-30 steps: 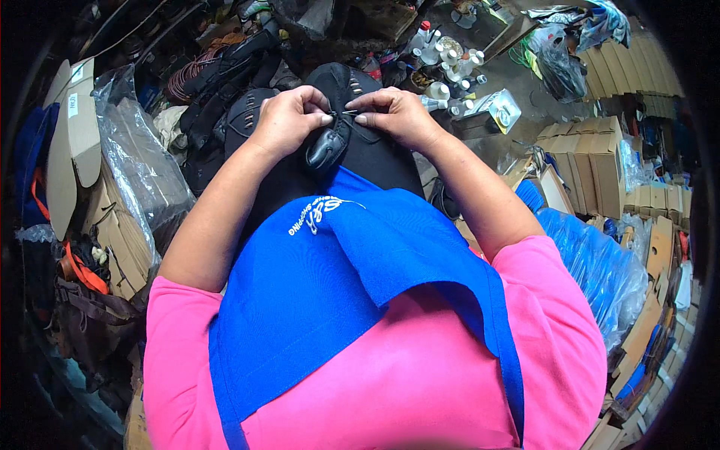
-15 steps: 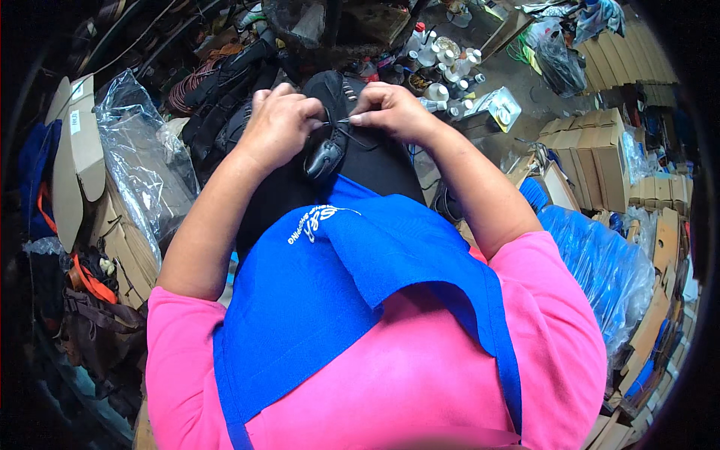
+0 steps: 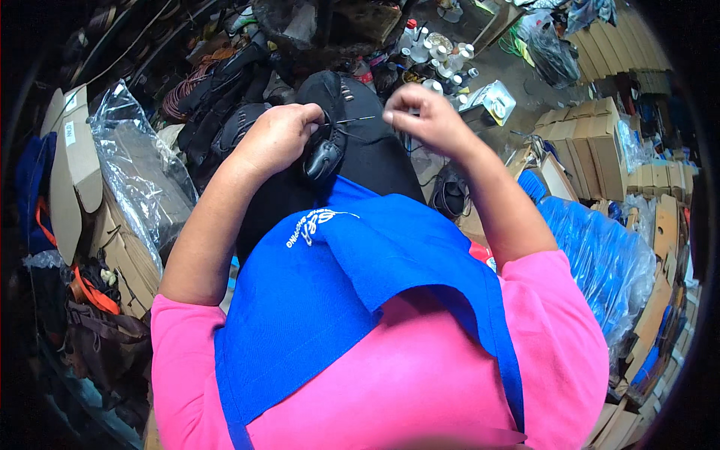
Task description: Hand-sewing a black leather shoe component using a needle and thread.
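Note:
A black shoe point(image 3: 321, 88) lies over my dark-clad lap, with pale stitches along its edge and a shiny rounded black part point(image 3: 323, 160) toward me. My left hand point(image 3: 279, 136) is closed at the shoe's left side. From it, a thin metal awl point(image 3: 357, 119) reaches across the shoe and points right; its handle is hidden in my fist. Dark thread point(image 3: 366, 140) hangs loosely below the awl. My right hand point(image 3: 426, 120) is off the shoe, right of the awl's tip, fingers curled and slightly blurred. Whatever it pinches is too small to make out.
White bottles point(image 3: 442, 60) cluster beyond my right hand, near a white container point(image 3: 489, 103). Stacked cardboard boxes point(image 3: 589, 142) and a plastic-wrapped blue bundle point(image 3: 589, 247) stand at right. Clear plastic point(image 3: 139, 157) and cardboard pieces point(image 3: 67, 180) lie at left.
My right hand has moved right, away from the shoe and the awl's tip. More of the awl shows. My left hand stays by the shoe.

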Tool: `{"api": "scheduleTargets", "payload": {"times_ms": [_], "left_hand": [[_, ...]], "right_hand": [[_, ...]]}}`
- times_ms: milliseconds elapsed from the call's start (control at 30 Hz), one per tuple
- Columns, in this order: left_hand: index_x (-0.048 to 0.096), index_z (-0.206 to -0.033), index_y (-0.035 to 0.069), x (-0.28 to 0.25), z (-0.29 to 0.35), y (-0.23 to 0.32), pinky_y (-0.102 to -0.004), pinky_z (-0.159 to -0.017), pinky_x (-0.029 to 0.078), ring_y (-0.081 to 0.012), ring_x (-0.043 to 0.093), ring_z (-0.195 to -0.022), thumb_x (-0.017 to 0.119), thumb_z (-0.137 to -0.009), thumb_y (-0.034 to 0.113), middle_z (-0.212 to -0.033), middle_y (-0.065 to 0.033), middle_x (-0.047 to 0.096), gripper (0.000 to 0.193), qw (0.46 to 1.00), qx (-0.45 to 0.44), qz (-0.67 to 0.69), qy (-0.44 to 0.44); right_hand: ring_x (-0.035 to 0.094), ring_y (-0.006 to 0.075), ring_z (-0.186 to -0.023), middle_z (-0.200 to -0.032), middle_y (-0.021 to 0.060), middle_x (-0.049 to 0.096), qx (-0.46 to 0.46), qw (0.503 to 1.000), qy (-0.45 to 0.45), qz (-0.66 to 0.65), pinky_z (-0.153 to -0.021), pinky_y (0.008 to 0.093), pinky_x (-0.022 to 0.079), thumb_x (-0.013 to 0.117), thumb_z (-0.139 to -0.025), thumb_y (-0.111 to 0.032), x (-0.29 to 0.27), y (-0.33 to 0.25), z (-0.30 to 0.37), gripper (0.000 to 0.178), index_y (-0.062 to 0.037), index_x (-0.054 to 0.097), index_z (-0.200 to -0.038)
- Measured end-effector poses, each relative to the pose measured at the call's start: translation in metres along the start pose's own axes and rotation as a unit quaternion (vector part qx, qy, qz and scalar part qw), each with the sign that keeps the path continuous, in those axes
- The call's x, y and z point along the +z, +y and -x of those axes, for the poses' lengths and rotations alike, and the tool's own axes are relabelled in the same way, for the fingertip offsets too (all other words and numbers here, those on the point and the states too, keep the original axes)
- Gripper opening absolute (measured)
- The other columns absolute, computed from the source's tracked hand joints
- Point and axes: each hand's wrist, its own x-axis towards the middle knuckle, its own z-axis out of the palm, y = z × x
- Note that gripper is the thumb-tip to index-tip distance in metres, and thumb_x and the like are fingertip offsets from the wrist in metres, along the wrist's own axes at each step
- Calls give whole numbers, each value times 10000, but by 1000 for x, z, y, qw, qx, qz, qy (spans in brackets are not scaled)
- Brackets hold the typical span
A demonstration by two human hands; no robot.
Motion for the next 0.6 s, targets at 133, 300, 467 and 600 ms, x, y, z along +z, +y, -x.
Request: {"api": "scheduleTargets", "payload": {"times_ms": [133, 300, 467, 600], "left_hand": [[601, -974, 18, -1, -5, 6, -424, -766, 489, -376, 620, -893, 567, -840, 73, -911, -207, 642, 149, 999, 7, -45, -28], [595, -950, 20, -1, -5, 3, -453, -755, 482, -389, 612, -884, 545, -844, 86, -891, -213, 636, 135, 995, 15, -85, -40], [579, -910, 59, -1, -4, -6, -468, -731, 474, -372, 616, -841, 527, -817, 99, -821, -180, 634, 115, 991, 72, -108, -42], [560, -871, 85, -7, 7, -11, -449, -748, 465, -327, 621, -863, 518, -776, 78, -834, -140, 634, 105, 984, 109, -143, 1]], "right_hand": [[594, 253, -918, -946, 78, 591, -29, 952, 43, 303, -800, 373, 459, 678, -815, -241, -10, 35, -38, 173, -88, 663, -894], [571, 275, -1000, -962, 77, 605, -95, 927, -8, 364, -851, 440, 423, 653, -828, -275, -9, -11, -33, 201, -111, 651, -944], [598, 237, -933, -825, 34, 645, -127, 852, -182, 474, -829, 386, 385, 577, -822, -169, 29, -39, -39, 69, -143, 582, -886], [619, 233, -921, -843, 42, 664, -183, 850, -172, 463, -833, 386, 406, 526, -821, -127, 23, -26, -43, 189, -192, 597, -984]]}}
